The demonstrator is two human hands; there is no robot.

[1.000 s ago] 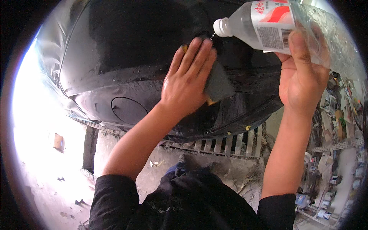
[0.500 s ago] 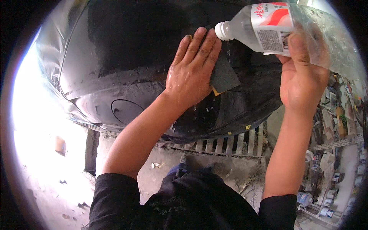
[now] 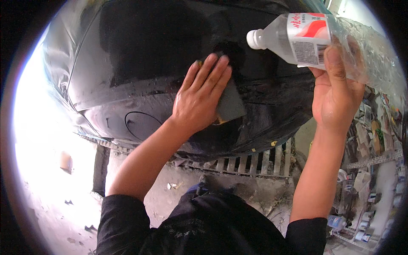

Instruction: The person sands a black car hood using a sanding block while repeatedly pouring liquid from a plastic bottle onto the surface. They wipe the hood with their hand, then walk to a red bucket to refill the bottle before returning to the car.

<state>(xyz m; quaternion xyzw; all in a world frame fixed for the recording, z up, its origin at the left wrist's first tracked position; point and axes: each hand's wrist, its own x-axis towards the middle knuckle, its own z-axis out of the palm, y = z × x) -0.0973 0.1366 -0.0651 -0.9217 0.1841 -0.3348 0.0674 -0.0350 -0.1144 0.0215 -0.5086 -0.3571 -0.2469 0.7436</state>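
My left hand (image 3: 199, 95) lies palm down on a dark sheet of sandpaper (image 3: 232, 104), pressing it to a glossy black car body panel (image 3: 140, 63). Its fingers are stretched out, and the thumb is hidden. A yellowish edge shows under the sheet. My right hand (image 3: 335, 95) grips a clear plastic bottle (image 3: 309, 40) with a red and white label, thumb on the near side. The bottle is held on its side above the panel, its white cap (image 3: 256, 39) pointing left. Wet spots glisten on the panel around my left hand.
Below the panel's near edge runs a slatted grate (image 3: 255, 163) over a concrete floor (image 3: 250, 187). A round outline (image 3: 142, 124) marks the panel at left. Shelving with cluttered bottles and containers (image 3: 363, 225) stands at the right. Clear plastic sheeting (image 3: 57, 72) hangs at the left.
My left hand has slid toward me and slightly left, carrying the sandpaper along. My right hand has shifted the bottle a little right and nearer. Drips at the cap no longer show.
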